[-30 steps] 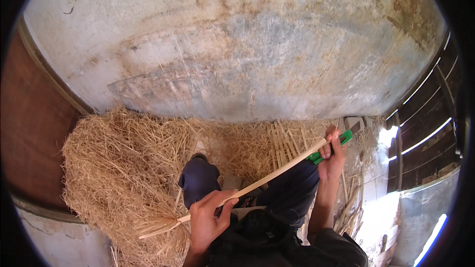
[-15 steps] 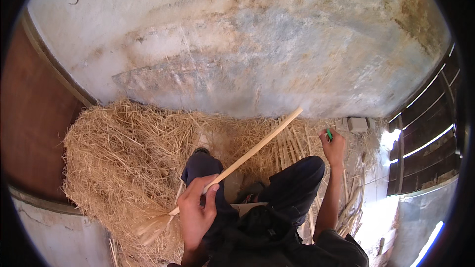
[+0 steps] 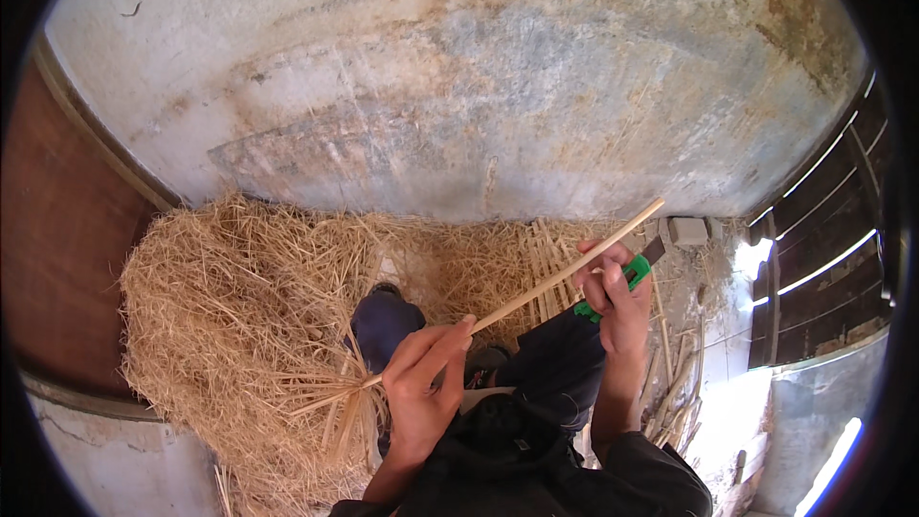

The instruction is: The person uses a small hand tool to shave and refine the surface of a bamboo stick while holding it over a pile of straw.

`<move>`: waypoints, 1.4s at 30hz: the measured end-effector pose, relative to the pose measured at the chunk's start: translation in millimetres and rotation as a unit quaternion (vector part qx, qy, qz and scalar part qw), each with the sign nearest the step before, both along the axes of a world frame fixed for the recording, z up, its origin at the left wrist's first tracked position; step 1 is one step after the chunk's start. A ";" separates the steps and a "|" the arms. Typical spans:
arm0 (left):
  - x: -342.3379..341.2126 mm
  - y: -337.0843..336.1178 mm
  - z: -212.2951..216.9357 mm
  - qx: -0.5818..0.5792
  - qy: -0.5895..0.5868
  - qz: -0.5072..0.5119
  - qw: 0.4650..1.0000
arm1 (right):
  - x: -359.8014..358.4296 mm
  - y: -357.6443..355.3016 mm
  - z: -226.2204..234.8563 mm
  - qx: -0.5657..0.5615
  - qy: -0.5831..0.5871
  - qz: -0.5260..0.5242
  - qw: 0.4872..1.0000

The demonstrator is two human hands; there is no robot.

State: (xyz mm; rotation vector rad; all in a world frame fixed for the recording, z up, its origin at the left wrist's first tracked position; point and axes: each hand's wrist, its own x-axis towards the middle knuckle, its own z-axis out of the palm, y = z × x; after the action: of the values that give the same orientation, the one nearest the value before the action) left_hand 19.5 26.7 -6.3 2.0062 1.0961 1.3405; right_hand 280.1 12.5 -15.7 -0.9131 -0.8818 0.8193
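A pale wooden or bamboo stick (image 3: 541, 288) runs slantwise in front of me, its plain end up toward the wall. At its lower left end thin strips (image 3: 335, 397) fan out, still joined to it as far as I can see. My left hand (image 3: 421, 381) is closed round the stick just above these strips. In my right hand (image 3: 622, 311) lies a green utility knife (image 3: 636, 272) with its dark blade out, pointing up and right. The fingertips of that hand also touch the stick's upper part.
Loose straw-like shavings (image 3: 230, 316) are heaped on the left and along the wall (image 3: 459, 115). Several split sticks (image 3: 548, 254) lie beyond my right knee, more lie to the right. A grey block (image 3: 687, 231) sits by the wall. Dark slats (image 3: 823, 239) stand at far right.
My right hand has come left and nearer with the knife, and its fingers now meet the stick. My left hand has shifted right; the stick has turned narrow side up and moved right.
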 end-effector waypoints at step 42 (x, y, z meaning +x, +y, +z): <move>-2.6 -13.5 23.0 -0.099 -0.017 0.029 0.994 | -61.9 0.4 -9.2 0.167 -0.526 -0.090 0.829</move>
State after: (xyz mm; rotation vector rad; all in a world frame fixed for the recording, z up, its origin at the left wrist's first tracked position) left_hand 16.9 13.1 16.7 1.8141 1.2284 1.2372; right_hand 218.2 12.8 -24.9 -1.0993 -1.7905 -0.1019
